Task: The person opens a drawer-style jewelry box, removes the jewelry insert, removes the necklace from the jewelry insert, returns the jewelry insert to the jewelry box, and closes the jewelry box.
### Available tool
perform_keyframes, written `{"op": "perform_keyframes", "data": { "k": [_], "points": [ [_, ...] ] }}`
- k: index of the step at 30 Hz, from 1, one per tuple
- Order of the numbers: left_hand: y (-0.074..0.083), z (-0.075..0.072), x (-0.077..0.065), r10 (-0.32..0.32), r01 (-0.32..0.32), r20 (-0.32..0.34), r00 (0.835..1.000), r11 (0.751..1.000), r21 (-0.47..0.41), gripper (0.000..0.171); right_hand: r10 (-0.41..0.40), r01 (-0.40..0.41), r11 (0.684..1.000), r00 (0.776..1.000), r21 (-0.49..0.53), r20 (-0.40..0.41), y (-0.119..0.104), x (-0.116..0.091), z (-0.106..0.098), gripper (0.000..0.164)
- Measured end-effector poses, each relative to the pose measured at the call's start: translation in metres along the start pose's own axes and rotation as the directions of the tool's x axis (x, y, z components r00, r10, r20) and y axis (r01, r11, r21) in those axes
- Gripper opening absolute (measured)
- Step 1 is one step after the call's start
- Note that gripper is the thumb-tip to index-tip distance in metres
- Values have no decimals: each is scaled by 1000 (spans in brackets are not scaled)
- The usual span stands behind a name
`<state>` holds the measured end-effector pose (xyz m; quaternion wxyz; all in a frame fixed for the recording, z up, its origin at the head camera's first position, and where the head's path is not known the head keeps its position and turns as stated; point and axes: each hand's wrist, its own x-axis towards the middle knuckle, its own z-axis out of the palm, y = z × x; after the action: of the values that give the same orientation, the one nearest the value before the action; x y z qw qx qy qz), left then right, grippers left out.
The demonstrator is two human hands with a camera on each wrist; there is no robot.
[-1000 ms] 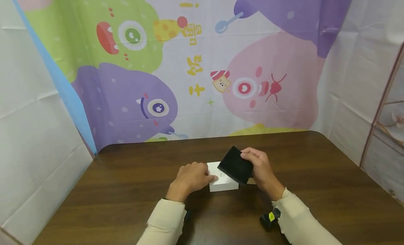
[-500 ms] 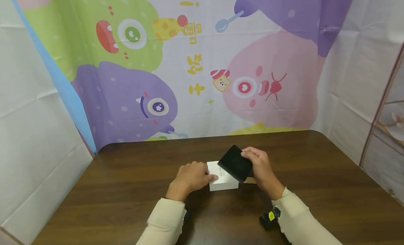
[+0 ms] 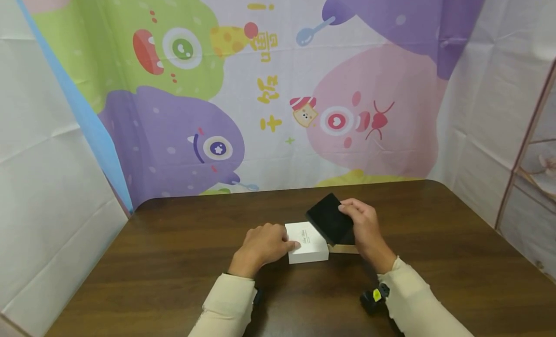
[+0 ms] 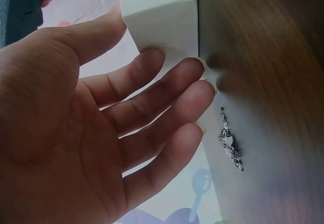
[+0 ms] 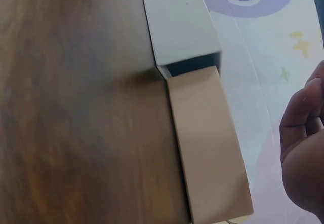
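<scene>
A white box sleeve (image 3: pixel 309 256) with printed lettering lies on the table. My left hand (image 3: pixel 264 243) holds its left end, thumb on top and the index fingertip against its side; the other fingers curve loosely. From the sleeve's right end a tan drawer (image 5: pixel 208 143) sticks out. My right hand (image 3: pixel 367 231) pinches a flat black square pad (image 3: pixel 329 218) by its right edge, tilted above the drawer and overlapping the sleeve's corner in the head view. In the left wrist view a silver jewellery chain (image 4: pixel 229 142) lies beyond my left fingertips; my left hand hides it from the head camera.
The brown wooden table (image 3: pixel 173 279) ends at a cartoon-printed curtain (image 3: pixel 278 158) at the back. Pale panels stand along the left and right sides. A small black device (image 3: pixel 372 301) is strapped at my right wrist.
My right hand has moved slightly right and up with the black pad, so more of the sleeve's top and the tan drawer shows. My left hand and the sleeve have stayed put.
</scene>
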<state>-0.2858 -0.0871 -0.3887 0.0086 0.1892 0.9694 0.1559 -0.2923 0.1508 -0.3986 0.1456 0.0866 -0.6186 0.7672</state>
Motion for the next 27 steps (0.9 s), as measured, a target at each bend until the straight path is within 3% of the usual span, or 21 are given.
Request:
{"op": "perform_keyframes", "data": {
  "k": [16, 27],
  "points": [
    [2, -1, 1, -11, 11, 3, 1000, 1000, -6, 32, 11, -11, 999, 1000, -31, -4, 0, 4, -11, 12],
    [2, 0, -1, -19, 19, 14, 1000, 1000, -12, 32, 37, -39, 998, 998, -45, -54, 4, 5, -14, 15]
  ]
}}
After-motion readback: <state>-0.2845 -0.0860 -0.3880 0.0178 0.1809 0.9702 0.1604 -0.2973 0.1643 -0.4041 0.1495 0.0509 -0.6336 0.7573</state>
